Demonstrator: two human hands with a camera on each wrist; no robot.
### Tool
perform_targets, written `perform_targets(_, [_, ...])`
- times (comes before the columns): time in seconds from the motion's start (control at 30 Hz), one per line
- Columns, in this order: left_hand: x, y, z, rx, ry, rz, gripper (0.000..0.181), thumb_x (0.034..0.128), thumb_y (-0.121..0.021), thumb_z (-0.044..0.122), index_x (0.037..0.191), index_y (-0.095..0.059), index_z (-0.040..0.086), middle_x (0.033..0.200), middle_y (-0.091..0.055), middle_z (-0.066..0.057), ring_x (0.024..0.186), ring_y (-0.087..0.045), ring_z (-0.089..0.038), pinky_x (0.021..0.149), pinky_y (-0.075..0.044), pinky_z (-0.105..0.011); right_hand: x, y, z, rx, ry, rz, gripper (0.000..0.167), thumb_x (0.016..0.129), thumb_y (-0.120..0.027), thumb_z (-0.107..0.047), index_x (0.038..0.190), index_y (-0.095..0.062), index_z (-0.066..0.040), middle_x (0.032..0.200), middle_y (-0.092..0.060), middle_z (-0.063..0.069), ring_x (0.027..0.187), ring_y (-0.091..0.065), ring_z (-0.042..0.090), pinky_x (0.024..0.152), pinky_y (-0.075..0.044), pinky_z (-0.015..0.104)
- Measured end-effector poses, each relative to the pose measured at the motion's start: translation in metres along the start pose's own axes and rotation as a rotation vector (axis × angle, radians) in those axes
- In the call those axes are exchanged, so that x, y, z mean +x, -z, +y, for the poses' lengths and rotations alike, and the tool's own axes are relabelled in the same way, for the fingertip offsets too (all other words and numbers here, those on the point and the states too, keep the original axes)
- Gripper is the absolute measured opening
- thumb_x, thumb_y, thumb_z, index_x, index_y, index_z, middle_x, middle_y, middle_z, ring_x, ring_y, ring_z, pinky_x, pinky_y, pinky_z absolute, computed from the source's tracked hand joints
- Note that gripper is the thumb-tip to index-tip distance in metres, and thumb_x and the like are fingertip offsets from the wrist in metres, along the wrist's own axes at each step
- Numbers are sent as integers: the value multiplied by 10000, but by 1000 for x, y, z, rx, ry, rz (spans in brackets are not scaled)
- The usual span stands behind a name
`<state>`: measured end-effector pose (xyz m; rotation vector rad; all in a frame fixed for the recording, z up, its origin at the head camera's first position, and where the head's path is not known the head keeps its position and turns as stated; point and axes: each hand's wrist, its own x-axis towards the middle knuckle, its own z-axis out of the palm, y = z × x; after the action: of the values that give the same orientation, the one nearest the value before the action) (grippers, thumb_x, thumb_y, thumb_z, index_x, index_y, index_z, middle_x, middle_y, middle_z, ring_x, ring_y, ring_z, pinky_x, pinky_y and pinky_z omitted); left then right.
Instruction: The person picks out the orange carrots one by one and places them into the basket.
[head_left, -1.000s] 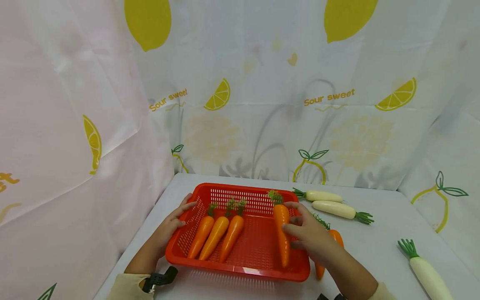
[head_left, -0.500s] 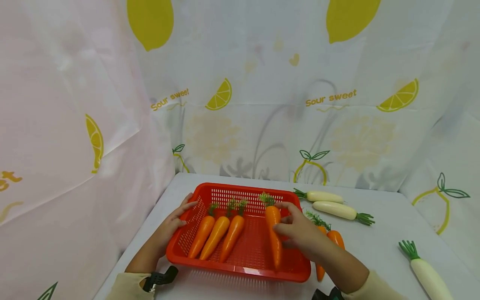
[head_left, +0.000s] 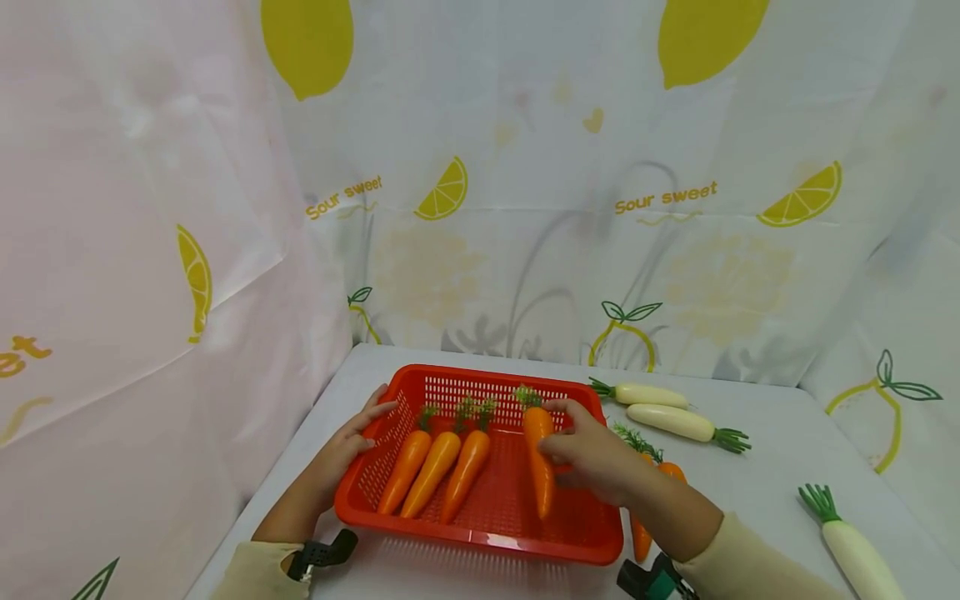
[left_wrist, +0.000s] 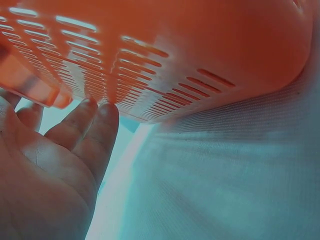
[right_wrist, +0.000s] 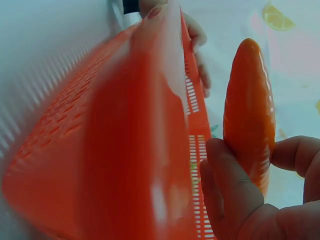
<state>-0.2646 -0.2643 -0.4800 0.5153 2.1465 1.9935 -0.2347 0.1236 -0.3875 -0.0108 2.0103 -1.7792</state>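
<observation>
A red slotted plastic basket (head_left: 480, 537) stands on the white table. Three orange carrots (head_left: 432, 475) with green tops lie side by side in its left half. My left hand (head_left: 341, 457) holds the basket's left rim, thumb and index finger over the edge; in the left wrist view other fingers touch the outer slotted wall (left_wrist: 145, 95). Over the right half of the basket, my right hand (head_left: 600, 454) pinches another carrot (head_left: 538, 454) between thumb and fingers. In the right wrist view this held carrot (right_wrist: 248, 100) is clear of the basket rim. Its leafy end is hidden there.
Right of the basket lie more carrots (head_left: 641, 533), partly covered by the right forearm. Two white radishes (head_left: 671, 422) with green tops lie at the back right, and a third radish (head_left: 862, 560) near the right edge. Lemon-print cloth (head_left: 480, 275) surrounds the table.
My right hand has moved left over the basket with the carrot, from near the right wall inward. My left hand stays on the left rim.
</observation>
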Motion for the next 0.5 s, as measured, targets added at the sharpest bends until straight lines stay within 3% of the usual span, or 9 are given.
perform_targets(0.13, [-1, 0, 0, -3, 1, 2, 707, 902, -331, -37, 1603, -377, 48, 1776, 55, 69, 1621, 109, -370, 1048, -436, -168, 7, 1, -2, 28, -26, -21, 665, 966, -653, -158, 1541, -320, -175, 1349, -577, 206, 1023, -715, 306, 869, -622, 461])
perform_targets(0.5, [-2, -1, 3, 0, 21, 14, 700, 913, -347, -22, 1606, -382, 63, 1777, 44, 73, 1626, 86, -371, 1070, -455, -212, 21, 1, -9, 74, -56, 2, 637, 968, -650, -147, 1521, -336, -137, 1320, -585, 204, 974, -711, 295, 820, -641, 439])
